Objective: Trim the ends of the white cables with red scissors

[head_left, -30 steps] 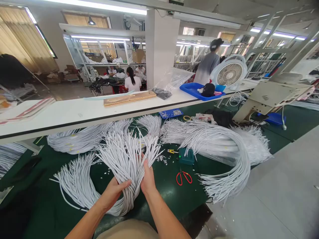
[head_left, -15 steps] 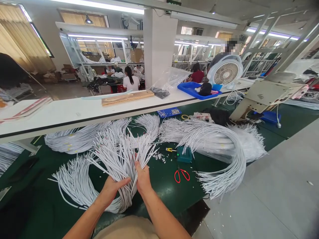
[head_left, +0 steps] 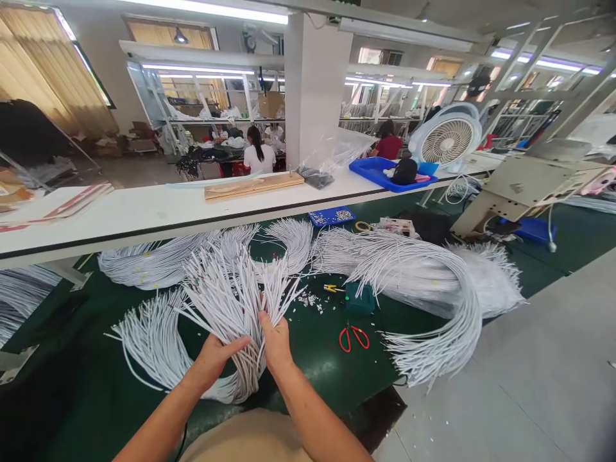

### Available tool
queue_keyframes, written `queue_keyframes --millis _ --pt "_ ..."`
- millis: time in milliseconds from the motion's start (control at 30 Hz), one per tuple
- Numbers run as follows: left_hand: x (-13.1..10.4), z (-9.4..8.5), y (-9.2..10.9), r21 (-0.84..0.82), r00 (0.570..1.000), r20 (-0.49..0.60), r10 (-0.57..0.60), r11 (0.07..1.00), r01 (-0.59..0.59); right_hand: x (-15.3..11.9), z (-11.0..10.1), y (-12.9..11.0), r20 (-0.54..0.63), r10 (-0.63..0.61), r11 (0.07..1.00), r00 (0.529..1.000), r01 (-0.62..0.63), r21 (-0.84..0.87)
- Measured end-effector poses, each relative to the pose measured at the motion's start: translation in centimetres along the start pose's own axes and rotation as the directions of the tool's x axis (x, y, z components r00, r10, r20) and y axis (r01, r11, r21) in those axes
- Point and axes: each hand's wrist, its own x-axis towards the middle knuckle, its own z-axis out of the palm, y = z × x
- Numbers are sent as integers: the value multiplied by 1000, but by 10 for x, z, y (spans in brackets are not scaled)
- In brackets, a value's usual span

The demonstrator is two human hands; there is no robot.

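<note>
A thick bundle of white cables (head_left: pixel 245 321) stands between my two hands, its cut ends fanned out at the top. My left hand (head_left: pixel 219 359) is wrapped round the bundle's left side, thumb laid across the front. On the right side, my right hand (head_left: pixel 276 339) grips it with the thumb pointing up; its other fingers are hidden behind the cables. The lower part of the bundle curves left along the green table (head_left: pixel 327 372), where its other ends spread out. Red-handled cutters (head_left: pixel 353 337) lie to the right of my right hand.
Behind the cutters are a dark green box (head_left: pixel 360 298), a yellow-tipped tool (head_left: pixel 332 288) and white scraps (head_left: pixel 312 301). More white cable bundles (head_left: pixel 433 276) lie right and behind. A white shelf (head_left: pixel 158 208) crosses above, holding a blue tray (head_left: pixel 380 176) and a fan (head_left: pixel 447 140). Other people sit beyond.
The camera view has shifted slightly, so the scene sits a little further right. Both hands keep their hold on the cable bundle, with little visible movement.
</note>
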Motion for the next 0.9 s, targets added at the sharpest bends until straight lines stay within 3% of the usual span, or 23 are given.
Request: queue_keyframes --millis 300,533,900 --pt "-1 11 12 -136 994 92 51 990 -38 5 -6 7 -29 46 998 999 -47 -37" --pt "-3 10 10 -68 991 78 107 992 -102 5 -8 10 -45 72 994 996 -75 -73" --pt "-13 14 25 -64 988 90 123 991 -117 2 -10 15 -51 60 996 997 -63 -63"
